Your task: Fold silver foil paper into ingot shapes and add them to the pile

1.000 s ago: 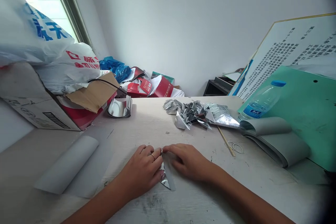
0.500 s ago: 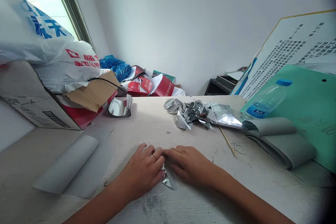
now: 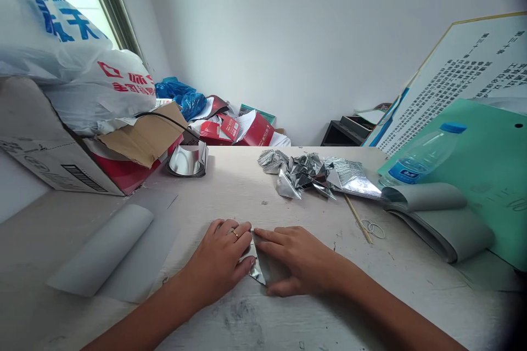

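A small folded sheet of silver foil paper [image 3: 257,270] lies on the table, a triangle with a grey backing and a shiny face. My left hand [image 3: 218,260], with a ring on one finger, presses on its left side. My right hand [image 3: 298,260] lies flat over its grey right part, the fingertips meeting the fold near the left hand. Both hands hide most of the sheet.
A heap of folded foil pieces [image 3: 313,175] lies beyond the hands. To the right are a curled grey sheet [image 3: 436,225], a wooden stick [image 3: 358,219], rubber bands [image 3: 374,229] and a water bottle [image 3: 420,156]. A rolled grey sheet [image 3: 102,249] lies left, near a cardboard box [image 3: 53,159].
My hands have spread slightly apart and flattened on the sheet. My right hand now covers more of its grey part, and the view has tilted a little.
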A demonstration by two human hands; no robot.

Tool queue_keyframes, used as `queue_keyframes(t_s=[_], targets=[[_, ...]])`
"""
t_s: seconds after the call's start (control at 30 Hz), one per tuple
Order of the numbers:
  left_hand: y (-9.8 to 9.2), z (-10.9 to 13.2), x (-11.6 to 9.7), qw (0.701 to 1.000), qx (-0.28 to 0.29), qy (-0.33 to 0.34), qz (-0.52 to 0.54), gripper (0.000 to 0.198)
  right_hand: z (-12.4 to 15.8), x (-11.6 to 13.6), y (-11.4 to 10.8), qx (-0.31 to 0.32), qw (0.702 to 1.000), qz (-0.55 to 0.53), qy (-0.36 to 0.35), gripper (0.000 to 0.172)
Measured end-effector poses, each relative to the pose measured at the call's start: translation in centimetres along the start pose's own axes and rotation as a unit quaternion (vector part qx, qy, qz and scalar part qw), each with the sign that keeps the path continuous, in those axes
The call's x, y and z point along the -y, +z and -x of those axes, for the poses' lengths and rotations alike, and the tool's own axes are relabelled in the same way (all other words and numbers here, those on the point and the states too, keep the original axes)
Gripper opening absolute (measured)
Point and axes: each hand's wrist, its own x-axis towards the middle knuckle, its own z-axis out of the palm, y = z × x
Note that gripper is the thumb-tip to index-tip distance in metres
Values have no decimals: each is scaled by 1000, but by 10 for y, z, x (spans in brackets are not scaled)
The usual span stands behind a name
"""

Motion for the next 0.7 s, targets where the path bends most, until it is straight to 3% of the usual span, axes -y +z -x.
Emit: queue_keyframes(t_s=[0.13, 0.37, 0.7], targets=[[1, -1, 3, 1000, -9, -22, 15, 21, -2, 10, 3, -24, 997, 67, -20, 55], [-1, 0, 8, 998, -13, -35, 41, 25, -7, 18, 13, -141, 961, 203, -127, 20], [-2, 2, 10, 997, -2, -47, 64, 14, -6, 8, 17, -115, 975, 138, -131, 7]])
